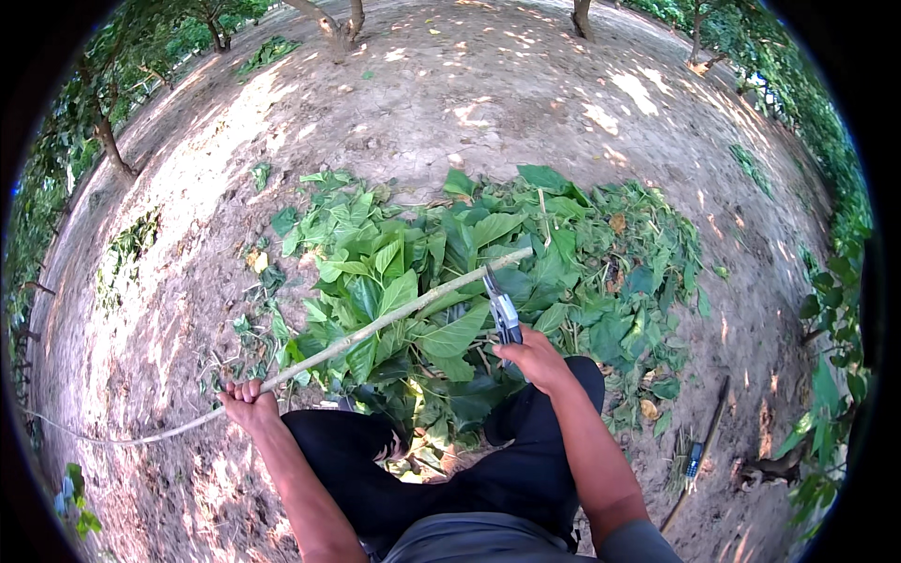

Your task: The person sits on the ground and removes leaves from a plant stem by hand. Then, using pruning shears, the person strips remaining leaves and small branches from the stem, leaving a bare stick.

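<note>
My left hand [249, 403] is closed around a long, pale, bare branch [375, 324]. The branch slants up to the right over a heap of large green leaves [450, 333], while its thin end curves away past my left hand. In my right hand [537, 360] is a pair of pruning shears [504, 317] with grey metal parts. The tips of the shears meet the branch near its thick right end; whether the blades have closed on it, I cannot tell. My fingers partly hide the shears' handles.
Cut leaves [648, 244] spread to the right of the heap. A long dark stick [721, 403] lies on the soil at right, beside a small black object with buttons [694, 459]. Tree trunks [340, 33] stand at the back, and leafy branches [831, 394] hang at right.
</note>
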`<state>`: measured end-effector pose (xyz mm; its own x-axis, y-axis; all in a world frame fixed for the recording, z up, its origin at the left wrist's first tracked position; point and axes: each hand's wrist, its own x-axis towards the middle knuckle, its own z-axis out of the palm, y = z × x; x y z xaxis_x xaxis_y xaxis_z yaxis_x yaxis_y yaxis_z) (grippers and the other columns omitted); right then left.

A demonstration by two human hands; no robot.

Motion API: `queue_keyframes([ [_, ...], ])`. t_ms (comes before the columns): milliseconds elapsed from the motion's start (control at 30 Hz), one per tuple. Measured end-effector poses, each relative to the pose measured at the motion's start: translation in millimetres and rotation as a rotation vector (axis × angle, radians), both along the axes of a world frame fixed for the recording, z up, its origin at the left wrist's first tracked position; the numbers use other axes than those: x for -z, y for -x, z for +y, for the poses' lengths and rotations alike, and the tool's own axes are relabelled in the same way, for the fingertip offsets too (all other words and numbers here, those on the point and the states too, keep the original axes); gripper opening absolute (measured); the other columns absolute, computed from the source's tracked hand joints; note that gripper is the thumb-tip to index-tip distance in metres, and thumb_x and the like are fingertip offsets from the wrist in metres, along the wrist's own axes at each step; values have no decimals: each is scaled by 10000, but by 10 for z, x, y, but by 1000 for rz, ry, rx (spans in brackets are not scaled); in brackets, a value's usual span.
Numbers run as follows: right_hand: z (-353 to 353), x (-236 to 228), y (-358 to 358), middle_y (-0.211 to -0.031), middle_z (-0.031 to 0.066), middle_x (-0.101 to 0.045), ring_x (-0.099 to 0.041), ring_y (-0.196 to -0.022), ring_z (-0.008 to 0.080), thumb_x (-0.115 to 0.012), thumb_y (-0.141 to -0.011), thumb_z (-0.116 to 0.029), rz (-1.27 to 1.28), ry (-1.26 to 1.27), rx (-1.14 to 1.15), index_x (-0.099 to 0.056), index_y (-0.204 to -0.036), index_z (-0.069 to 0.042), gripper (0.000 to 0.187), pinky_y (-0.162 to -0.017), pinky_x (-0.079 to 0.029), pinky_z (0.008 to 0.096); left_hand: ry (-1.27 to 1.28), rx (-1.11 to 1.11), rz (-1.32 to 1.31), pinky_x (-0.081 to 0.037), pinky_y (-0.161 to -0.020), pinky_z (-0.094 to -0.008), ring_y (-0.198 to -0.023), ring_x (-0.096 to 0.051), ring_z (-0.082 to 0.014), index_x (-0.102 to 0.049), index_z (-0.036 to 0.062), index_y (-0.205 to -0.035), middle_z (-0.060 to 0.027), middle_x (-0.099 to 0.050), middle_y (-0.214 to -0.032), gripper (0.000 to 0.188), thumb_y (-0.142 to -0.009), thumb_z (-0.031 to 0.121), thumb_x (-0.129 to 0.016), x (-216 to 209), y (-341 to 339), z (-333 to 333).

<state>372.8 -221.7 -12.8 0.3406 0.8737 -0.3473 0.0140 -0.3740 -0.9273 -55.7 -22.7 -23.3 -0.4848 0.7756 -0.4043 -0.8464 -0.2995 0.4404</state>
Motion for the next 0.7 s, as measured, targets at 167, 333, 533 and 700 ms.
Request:
queue_keyframes([
  [167,42,-6,16,-789,23,-537,-461,-740,142,-656,-783,-180,5,22,16,-576,-1022,16,319,-711,-385,285,-50,67,22,-247,-322,-226,-372,-235,-76,-438,100,-744,39,-283,-506,453,-1027,426,-303,33,62,16],
  [333,37,60,-5,-792,25,-539,-461,-749,141,-656,-782,-188,3,4,32,-573,-1036,16,336,-717,-387,281,-83,116,13,-245,-343,-230,-379,-232,-68,-447,81,-781,49,-281,-507,414,-1035,379,-311,15,18,11],
  [533,28,33,9,-760,15,-522,-463,-706,137,-658,-774,-195,-19,36,34,-563,-930,-7,262,-664,-386,287,-66,134,-21,-246,-345,-233,-380,-230,-71,-452,84,-771,50,-275,-500,410,-1033,371,-322,33,44,18],
  [700,33,23,21,-720,4,-496,-454,-645,119,-647,-770,-172,91,104,60,-528,-855,-40,197,-598,-370,277,-25,99,11,-245,-328,-236,-374,-218,-70,-443,96,-764,52,-270,-497,410,-1033,381,-319,1,14,2],
])
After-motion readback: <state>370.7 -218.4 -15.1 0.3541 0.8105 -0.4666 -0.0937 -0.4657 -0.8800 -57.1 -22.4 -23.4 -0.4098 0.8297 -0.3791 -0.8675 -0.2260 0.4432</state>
